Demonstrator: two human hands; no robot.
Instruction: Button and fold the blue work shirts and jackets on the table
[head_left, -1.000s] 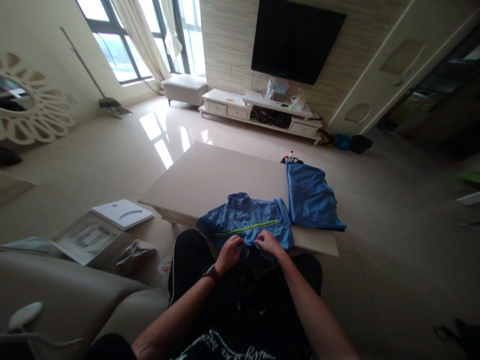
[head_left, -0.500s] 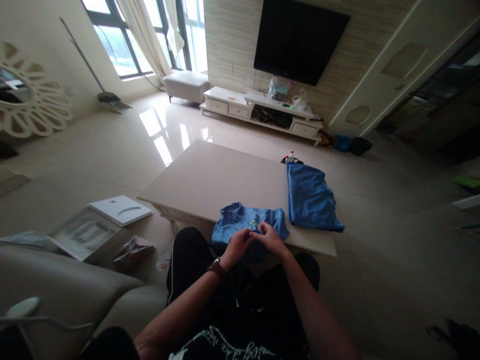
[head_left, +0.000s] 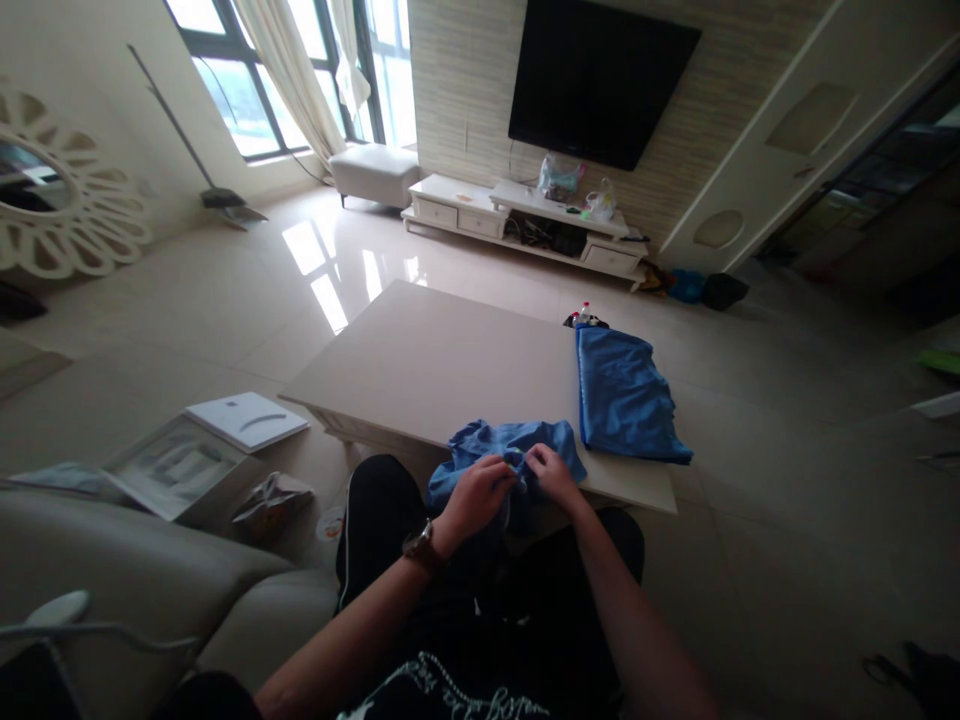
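Observation:
A crumpled blue garment (head_left: 469, 450) lies over the near edge of the low table and hangs toward my lap. My left hand (head_left: 478, 497), with a watch (head_left: 420, 545) on the wrist, has its fingers bent and closed at the middle of the cloth. Close beside it, my right hand (head_left: 553, 474) pinches the same cloth between thumb and fingers. A small yellow-green bit (head_left: 514, 457) shows between the hands; its kind is too small to make out. The fingertips partly hide the gathered cloth.
The beige table (head_left: 420, 360) carries a folded blue cloth (head_left: 626, 395) at its right end, with bottles (head_left: 583, 313) behind it. Left of the table are a white box (head_left: 244, 420), a clear-topped bin (head_left: 176, 465) and a sofa (head_left: 142, 550). A TV cabinet (head_left: 525, 225) stands beyond.
The yellow-green curved piece that stood up between my hands is now mostly hidden in the cloth. My fingers have shifted slightly apart, and the garment is bunched up between them.

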